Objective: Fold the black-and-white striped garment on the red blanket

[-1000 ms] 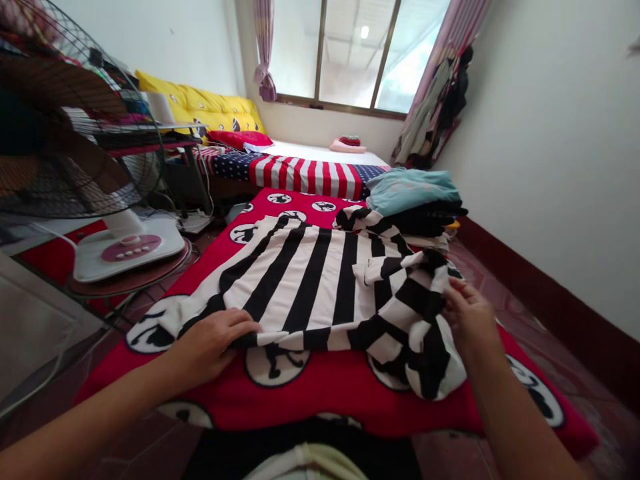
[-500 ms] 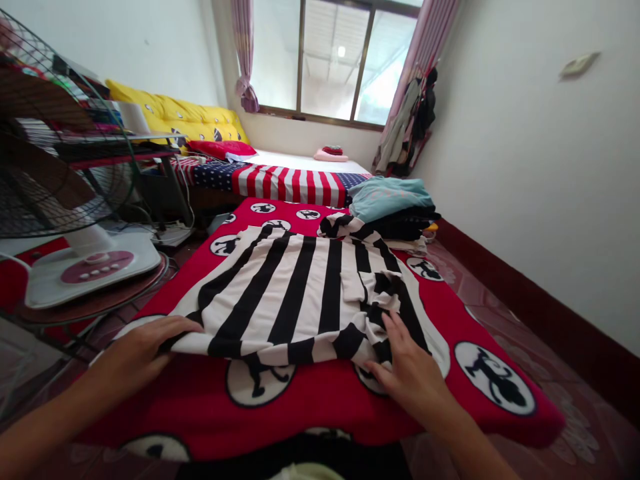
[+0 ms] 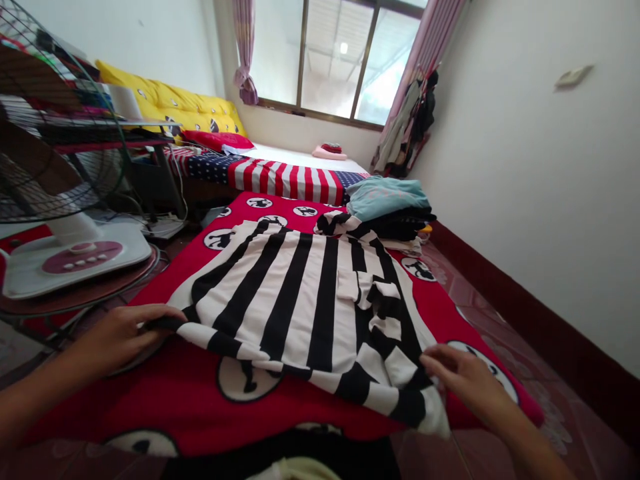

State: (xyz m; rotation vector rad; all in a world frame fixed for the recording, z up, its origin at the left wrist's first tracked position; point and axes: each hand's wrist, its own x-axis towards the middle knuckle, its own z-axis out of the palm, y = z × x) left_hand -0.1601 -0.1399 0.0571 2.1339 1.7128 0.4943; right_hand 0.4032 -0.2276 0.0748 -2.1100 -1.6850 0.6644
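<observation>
Pinching one striped garment (image 3: 310, 293), left hand (image 3: 117, 337) grip closed, right hand (image 3: 463, 380) grip closed, one fan (image 3: 60, 167).

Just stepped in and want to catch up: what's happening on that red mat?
A person kneeling at the near end of the red blanket has a black-and-white striped garment spread flat on it. Their left hand grips its near left corner and their right hand holds the near right corner, where the fabric is bunched. A stack of folded clothes sits at the blanket's far right, and a standing fan is off to the left.
</observation>
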